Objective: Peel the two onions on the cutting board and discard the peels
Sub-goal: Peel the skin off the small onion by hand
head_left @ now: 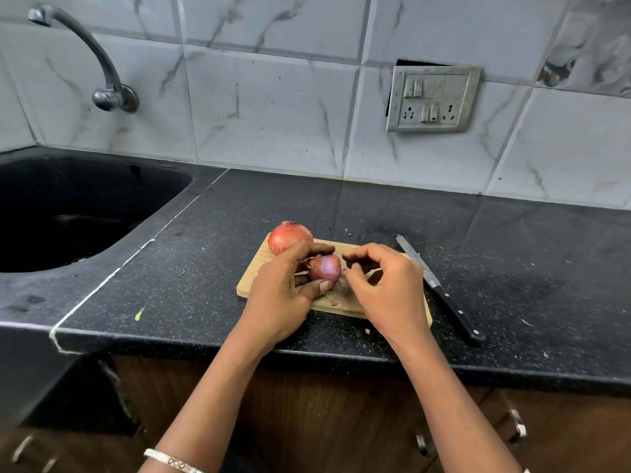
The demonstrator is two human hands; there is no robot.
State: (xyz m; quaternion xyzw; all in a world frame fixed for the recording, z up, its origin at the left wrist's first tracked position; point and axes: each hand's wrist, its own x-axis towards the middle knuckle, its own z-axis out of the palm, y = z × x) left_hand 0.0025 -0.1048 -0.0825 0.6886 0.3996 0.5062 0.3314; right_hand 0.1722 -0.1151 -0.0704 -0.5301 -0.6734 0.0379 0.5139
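On the cutting board, left hand grips the small onion, long axis sideways, tip left; right hand curled beside it, hold unclear; big onion upright at the board's far-left corner

My one camera sits on the head, looking forward and down, close over the desk.

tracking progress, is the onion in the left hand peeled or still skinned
Partly peeled: the onion in the left hand shows glossy purple flesh, but a dry brown flap clings near its top.
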